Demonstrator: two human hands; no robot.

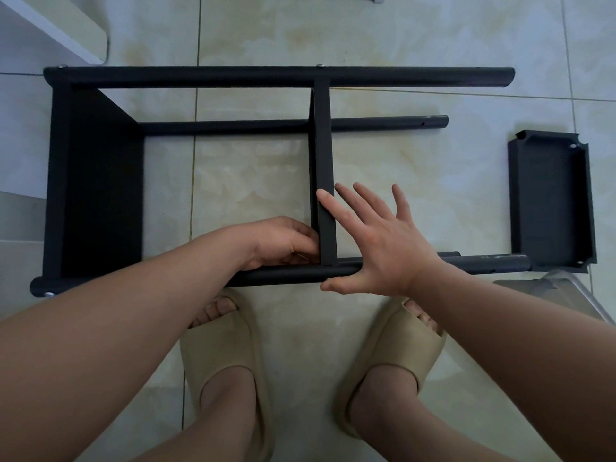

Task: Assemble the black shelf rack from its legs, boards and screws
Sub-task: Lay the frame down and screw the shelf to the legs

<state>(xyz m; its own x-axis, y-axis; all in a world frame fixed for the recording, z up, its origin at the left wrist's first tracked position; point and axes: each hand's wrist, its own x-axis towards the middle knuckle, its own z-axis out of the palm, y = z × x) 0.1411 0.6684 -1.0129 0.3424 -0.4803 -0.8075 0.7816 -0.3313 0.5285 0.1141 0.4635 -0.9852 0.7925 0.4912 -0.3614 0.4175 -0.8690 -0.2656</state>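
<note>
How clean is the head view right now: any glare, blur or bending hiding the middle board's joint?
Head view: sharp, no motion blur; soft, dim light, only mild sheen on the floor tiles. Head view: wide-angle bending slightly bows the far leg and grout lines. Head view: the end board reads as near-featureless black, and the left hand covers and shades the near joint of the middle board.
</note>
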